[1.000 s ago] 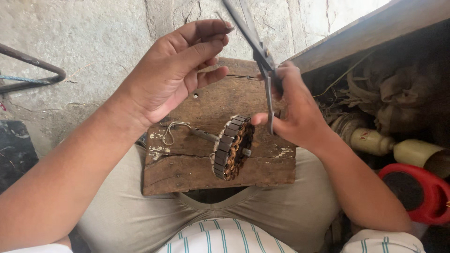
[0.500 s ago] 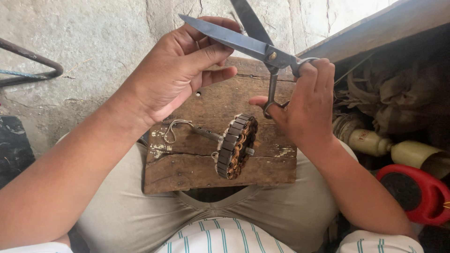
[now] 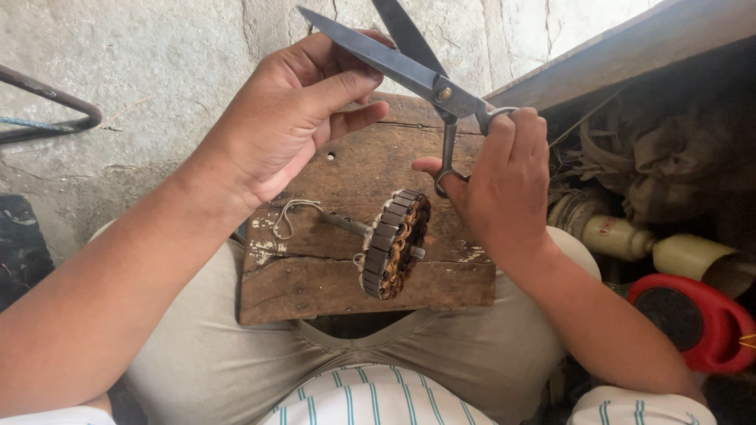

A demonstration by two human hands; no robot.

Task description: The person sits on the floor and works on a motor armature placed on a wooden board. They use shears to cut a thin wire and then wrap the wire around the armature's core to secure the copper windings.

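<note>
Nearest the camera, a worn wooden board (image 3: 354, 283) rests across the person's lap, and on it stands a wound stator (image 3: 395, 244), a ring of dark laminations with copper coils, set on edge on a short metal shaft. A loose loop of pale thread (image 3: 287, 216) lies on the board just to its left. Above the board, the right hand (image 3: 504, 189) grips a large pair of metal scissors (image 3: 409, 67), thumb through one loop of the handles and fingers closed around the other, with the blades spread wide and pointing up and to the left. The left hand (image 3: 291, 126) is raised beside the blades, thumb pressed against the fingertips as though pinching something fine; whether a thread is actually held there cannot be told. This looks like a trimming step, with the stator itself untouched and apart from both hands. A cut here would call for the fine strand held taut between the open blades before the handles are squeezed. Farther off, at the right, lie a red round part (image 3: 685, 323) and cream cylinders (image 3: 654, 248) amid clutter, with a concrete floor (image 3: 118, 63) beyond.
</note>
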